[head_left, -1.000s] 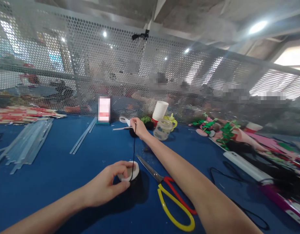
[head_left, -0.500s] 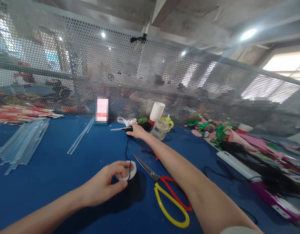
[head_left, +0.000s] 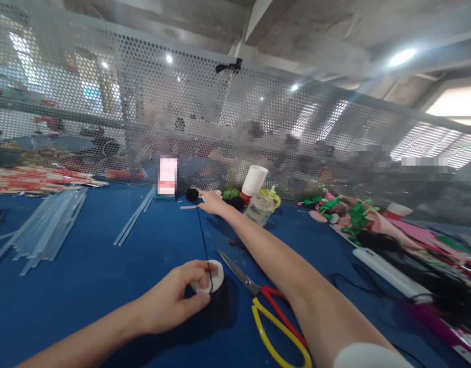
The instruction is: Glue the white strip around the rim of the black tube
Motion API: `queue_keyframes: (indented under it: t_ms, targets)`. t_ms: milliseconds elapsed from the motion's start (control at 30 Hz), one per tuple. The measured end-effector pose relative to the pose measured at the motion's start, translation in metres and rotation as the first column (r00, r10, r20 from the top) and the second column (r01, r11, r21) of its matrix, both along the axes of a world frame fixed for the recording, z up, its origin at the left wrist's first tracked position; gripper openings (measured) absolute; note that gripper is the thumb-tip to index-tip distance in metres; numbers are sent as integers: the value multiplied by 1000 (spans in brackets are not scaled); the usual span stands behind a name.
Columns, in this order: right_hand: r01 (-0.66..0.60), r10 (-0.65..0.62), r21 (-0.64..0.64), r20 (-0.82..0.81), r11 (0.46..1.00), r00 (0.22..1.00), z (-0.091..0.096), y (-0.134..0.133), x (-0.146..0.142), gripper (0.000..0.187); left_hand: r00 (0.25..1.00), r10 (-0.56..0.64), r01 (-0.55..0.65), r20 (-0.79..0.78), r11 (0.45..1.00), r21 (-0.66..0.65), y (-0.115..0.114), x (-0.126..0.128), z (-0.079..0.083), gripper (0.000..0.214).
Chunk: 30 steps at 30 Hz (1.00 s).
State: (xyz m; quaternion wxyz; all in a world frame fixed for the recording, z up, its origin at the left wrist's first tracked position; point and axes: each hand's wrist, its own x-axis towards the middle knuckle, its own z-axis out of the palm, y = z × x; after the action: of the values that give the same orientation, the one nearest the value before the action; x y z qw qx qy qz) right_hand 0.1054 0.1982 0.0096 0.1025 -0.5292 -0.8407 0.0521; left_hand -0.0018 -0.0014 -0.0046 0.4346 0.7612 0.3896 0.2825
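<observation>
My left hand (head_left: 178, 296) is curled around a round white-rimmed piece (head_left: 217, 276) that looks like a paper cup, its fingers dipping over the rim. The cup's dark side is partly hidden by shadow and hand. A strand of black yarn (head_left: 203, 232) crosses the opening and runs straight to my right hand (head_left: 212, 202), far forward on the table. There the fingers are closed on the yarn, right beside a black yarn ball (head_left: 192, 194). Scissors (head_left: 253, 289) with one red and one yellow handle lie blades apart, between the cup and my right forearm.
Translucent strips (head_left: 51, 225) lie on the left of the blue table (head_left: 151, 276). A lit phone (head_left: 168, 176) stands by the perforated screen. Behind my right arm are a clear jar (head_left: 259, 209), stacked white cups (head_left: 255, 180) and green yarn (head_left: 231, 194). A glue gun-like white-and-purple tool (head_left: 392, 276) lies right.
The yarn was slack and wavy and is now pulled straight. The black ball now shows left of my right fingertips. My left hand stays on the cup; the whole view has shifted slightly.
</observation>
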Motion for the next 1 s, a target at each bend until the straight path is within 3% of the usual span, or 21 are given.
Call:
queue_keyframes:
  t_ms: [133, 233, 433, 567, 700, 867, 967, 1000]
  targets:
    - [-37, 37, -23, -34, 999, 999, 8, -35, 33, 27, 1000, 1, -1, -20, 1000, 7, 0, 0, 0, 14]
    - [52, -54, -35, -56, 998, 997, 10, -68, 75, 21, 999, 1, -2, -40, 1000, -10, 0, 1, 1, 16]
    - [246, -245, -126, 17, 961, 969, -15, -110, 144, 18, 995, -15, 14, -95, 1000, -11, 5, 2, 2, 18]
    - [302, -301, -172, 32, 938, 953, -38, -111, 153, 23, 998, -14, 14, -60, 1000, 0, 7, 3, -1, 19]
    - [347, -369, -212, -72, 913, 927, -47, -105, 151, 25, 1000, 7, -7, -17, 1000, 1, 6, 3, -5, 20]
    - [339, -402, -232, -332, 912, 853, -32, -121, 155, 34, 1000, 16, -16, -3, 1000, -8, 8, 3, -8, 19]
    - [207, -322, -279, -480, 938, 816, -14, -146, 154, 21, 998, 28, -26, 49, 999, -40, 11, 2, -10, 22]
    - [92, -297, -358, -577, 929, 761, -10, -155, 151, 18, 997, 39, -35, 67, 998, -56, 12, 2, -11, 23]
